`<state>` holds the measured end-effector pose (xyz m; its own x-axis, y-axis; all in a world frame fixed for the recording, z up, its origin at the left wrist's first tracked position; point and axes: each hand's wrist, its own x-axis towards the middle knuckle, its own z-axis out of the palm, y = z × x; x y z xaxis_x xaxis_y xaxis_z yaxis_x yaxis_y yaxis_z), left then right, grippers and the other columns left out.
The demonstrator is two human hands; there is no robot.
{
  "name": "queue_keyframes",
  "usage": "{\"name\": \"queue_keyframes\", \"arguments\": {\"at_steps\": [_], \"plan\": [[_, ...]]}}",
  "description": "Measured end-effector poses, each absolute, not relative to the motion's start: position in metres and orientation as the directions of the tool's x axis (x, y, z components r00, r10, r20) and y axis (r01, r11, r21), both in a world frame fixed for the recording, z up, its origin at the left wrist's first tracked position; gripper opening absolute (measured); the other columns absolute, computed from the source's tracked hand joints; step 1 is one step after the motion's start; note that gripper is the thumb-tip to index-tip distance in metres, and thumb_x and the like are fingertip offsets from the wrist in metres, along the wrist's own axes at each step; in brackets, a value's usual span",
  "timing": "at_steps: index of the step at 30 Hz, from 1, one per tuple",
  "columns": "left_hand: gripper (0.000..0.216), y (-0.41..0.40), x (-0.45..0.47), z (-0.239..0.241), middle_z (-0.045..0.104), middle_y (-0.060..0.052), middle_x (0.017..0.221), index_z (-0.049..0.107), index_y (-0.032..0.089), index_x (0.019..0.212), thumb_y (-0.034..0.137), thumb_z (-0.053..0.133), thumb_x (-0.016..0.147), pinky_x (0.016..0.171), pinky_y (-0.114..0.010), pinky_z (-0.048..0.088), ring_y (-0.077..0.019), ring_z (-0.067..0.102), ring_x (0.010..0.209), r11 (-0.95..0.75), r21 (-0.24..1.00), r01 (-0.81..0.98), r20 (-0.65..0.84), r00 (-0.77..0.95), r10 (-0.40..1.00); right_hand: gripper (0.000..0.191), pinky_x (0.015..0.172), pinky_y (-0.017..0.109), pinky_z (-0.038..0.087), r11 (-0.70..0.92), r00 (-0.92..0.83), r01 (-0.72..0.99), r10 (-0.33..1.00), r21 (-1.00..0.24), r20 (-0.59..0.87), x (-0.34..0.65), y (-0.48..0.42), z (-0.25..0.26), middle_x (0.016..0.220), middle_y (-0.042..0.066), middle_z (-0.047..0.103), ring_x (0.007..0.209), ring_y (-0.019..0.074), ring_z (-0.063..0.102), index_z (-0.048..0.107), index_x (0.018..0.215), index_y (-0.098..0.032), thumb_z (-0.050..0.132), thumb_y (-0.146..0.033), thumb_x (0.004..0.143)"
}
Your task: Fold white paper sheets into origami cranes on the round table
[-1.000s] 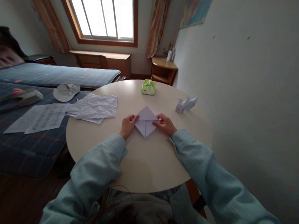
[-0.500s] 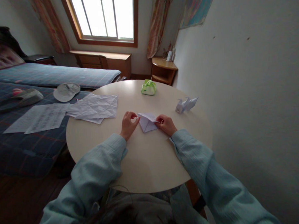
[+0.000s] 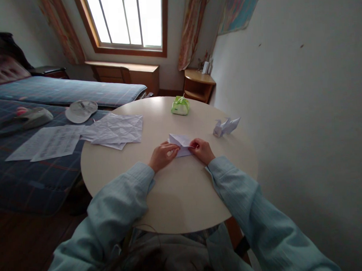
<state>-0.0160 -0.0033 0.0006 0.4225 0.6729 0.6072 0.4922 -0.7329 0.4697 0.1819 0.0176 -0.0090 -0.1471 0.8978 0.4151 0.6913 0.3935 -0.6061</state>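
A folded piece of white paper lies on the round table between my hands, with one flap lifted toward me. My left hand pinches the left part of the paper between thumb and fingers. On the other side, my right hand is closed on the paper's right edge. My fingers cover both side edges and part of the lower layer. A white folded-paper figure with upright points stands to the right, apart from my right hand.
The round cream table holds creased white sheets at its left and a green tissue pack at the back. Printed sheets and a pale cap rest on the bed. A wall rises on the right.
My left hand has moved right and come onto the paper, taking hold of its left part. My right hand keeps its grip in nearly the same spot.
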Motion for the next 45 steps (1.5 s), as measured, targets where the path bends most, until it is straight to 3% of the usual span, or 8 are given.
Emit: {"name": "queue_keyframes", "arguments": {"at_steps": [8, 12, 19, 23, 38, 45], "plan": [[0.02, -0.0001, -0.0163, -0.0018, 0.068, -0.005, 0.079, 0.067, 0.016, 0.077, 0.024, 0.048, 0.08, 0.075, -0.029, 0.047, -0.0135, 0.058, 0.077, -0.796, 0.429, 0.428, 0.699, 0.402, 0.592, 0.004, 0.056, 0.023, 0.037, 0.387, -0.147, 0.695, 0.902, -0.606, 0.407, 0.1816, 0.0177, -0.0086, 0.06, -0.001, 0.054, 0.056, 0.0104, 0.047, 0.053, 0.061, -0.017, 0.057, -0.017, 0.062], [0.021, -0.0009, -0.0158, -0.0018, 0.067, -0.005, 0.091, 0.065, 0.017, 0.088, 0.024, 0.047, 0.08, 0.085, -0.031, 0.044, -0.0149, 0.058, 0.092, -0.781, 0.433, 0.45, 0.588, 0.517, 0.623, 0.005, 0.056, 0.023, 0.037, 0.402, -0.163, 0.681, 0.898, -0.612, 0.409, 0.1811, 0.0172, -0.0085, 0.06, -0.001, 0.053, 0.056, 0.0103, 0.047, 0.053, 0.061, -0.017, 0.057, -0.018, 0.063], [0.031, -0.0037, -0.0163, 0.001, 0.054, -0.004, 0.12, 0.058, 0.024, 0.107, 0.033, 0.048, 0.079, 0.102, -0.041, 0.026, -0.0182, 0.044, 0.115, -0.747, 0.313, 0.587, 0.383, 0.642, 0.664, 0.005, 0.056, 0.022, 0.036, 0.416, -0.172, 0.657, 0.895, -0.629, 0.413, 0.1791, 0.0148, -0.0066, 0.061, -0.001, 0.052, 0.057, 0.0101, 0.046, 0.051, 0.061, -0.017, 0.056, -0.017, 0.062], [0.036, -0.0015, -0.0164, -0.0046, 0.053, -0.005, 0.121, 0.056, 0.024, 0.111, 0.04, 0.045, 0.081, 0.1, -0.037, 0.03, -0.0181, 0.045, 0.114, -0.741, 0.3, 0.601, 0.327, 0.665, 0.672, 0.007, 0.055, 0.022, 0.036, 0.426, -0.168, 0.656, 0.887, -0.623, 0.43, 0.1786, 0.0139, -0.0059, 0.06, -0.002, 0.049, 0.057, 0.0101, 0.044, 0.049, 0.061, -0.017, 0.056, -0.017, 0.062], [0.041, -0.0057, -0.0112, -0.0046, 0.053, -0.008, 0.119, 0.053, 0.022, 0.115, 0.043, 0.044, 0.08, 0.093, -0.041, 0.037, -0.0244, 0.043, 0.113, -0.728, 0.173, 0.663, 0.36, 0.646, 0.674, 0.011, 0.053, 0.022, 0.034, 0.45, -0.095, 0.611, 0.859, -0.652, 0.504, 0.1793, 0.0147, -0.0052, 0.062, -0.002, 0.045, 0.057, 0.0104, 0.042, 0.043, 0.065, -0.019, 0.046, -0.01, 0.059], [0.047, -0.0088, -0.009, -0.0008, 0.053, -0.007, 0.12, 0.051, 0.023, 0.116, 0.05, 0.039, 0.08, 0.089, -0.043, 0.037, -0.0266, 0.044, 0.109, -0.697, 0.176, 0.695, 0.322, 0.628, 0.708, 0.007, 0.054, 0.023, 0.037, 0.409, 0.024, 0.588, 0.854, -0.698, 0.52, 0.1804, 0.0158, -0.0055, 0.063, -0.002, 0.048, 0.058, 0.0111, 0.044, 0.044, 0.069, -0.019, 0.05, -0.02, 0.067]]}}
